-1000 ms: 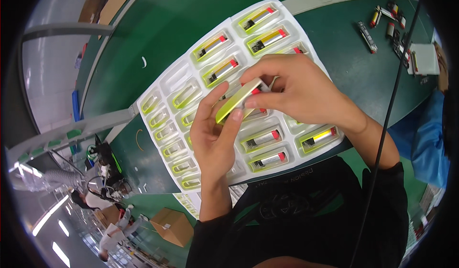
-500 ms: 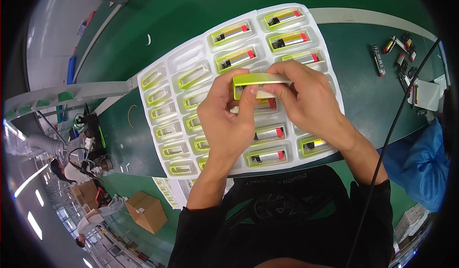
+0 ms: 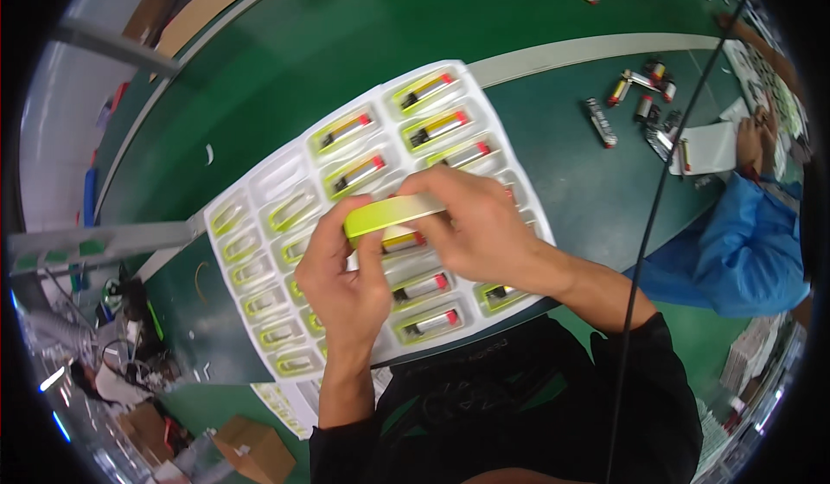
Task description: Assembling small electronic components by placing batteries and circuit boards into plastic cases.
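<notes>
Above a white moulded tray (image 3: 278,173), I hold a plastic housing (image 3: 389,213) that fades from yellow-green to pale. My left hand (image 3: 341,268) pinches its green end between thumb and fingers. My right hand (image 3: 484,225) closes on the paler end. The housing lies nearly level with a smooth side up, so its inside is hidden. Around my hands, several tray pockets carry similar housings with a red-ended battery cell (image 3: 430,287) in each. Pockets at the left carry housings (image 3: 294,210) with no cell showing.
Several loose battery cells (image 3: 599,123) lie on the green table at the right, near a white pad (image 3: 705,149). Another person in a blue garment (image 3: 743,251) works at the far right. A black cable (image 3: 650,225) runs across the right side of the view. A cardboard box (image 3: 255,448) stands on the floor at lower left.
The view has swung, so tray and hands appear further left and lower. Both hands still hold the housing, now turned so less of its open side shows. More of the other person is visible.
</notes>
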The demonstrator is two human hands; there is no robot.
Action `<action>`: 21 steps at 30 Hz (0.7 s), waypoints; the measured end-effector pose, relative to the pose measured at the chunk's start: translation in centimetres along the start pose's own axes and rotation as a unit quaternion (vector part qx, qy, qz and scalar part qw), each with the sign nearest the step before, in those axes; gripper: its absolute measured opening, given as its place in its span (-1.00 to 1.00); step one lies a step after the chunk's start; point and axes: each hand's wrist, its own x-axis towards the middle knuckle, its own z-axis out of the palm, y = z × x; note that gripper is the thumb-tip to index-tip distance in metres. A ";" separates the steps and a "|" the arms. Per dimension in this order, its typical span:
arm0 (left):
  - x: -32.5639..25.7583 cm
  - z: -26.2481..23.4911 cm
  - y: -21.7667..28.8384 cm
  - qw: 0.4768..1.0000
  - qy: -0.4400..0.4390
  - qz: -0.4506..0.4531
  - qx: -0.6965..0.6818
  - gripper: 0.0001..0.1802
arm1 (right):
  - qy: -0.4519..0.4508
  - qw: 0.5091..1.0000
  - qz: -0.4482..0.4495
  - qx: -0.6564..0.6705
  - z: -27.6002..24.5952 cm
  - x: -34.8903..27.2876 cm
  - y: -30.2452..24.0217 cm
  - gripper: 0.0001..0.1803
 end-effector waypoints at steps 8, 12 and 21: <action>-0.9 -1.0 -0.1 1.000 -0.014 -0.012 0.022 -0.72 | -0.115 0.962 -0.094 -0.230 -1.0 -0.2 -1.0 -0.71; -2.6 -1.9 0.3 0.999 -0.013 -0.010 0.047 -0.68 | -0.101 0.966 -0.117 -0.208 -0.3 -1.4 -1.8 -0.69; -4.6 -5.9 -1.2 0.989 -0.032 0.072 0.125 -0.55 | -0.155 0.930 -0.235 -0.236 -0.3 -0.7 -2.0 -0.55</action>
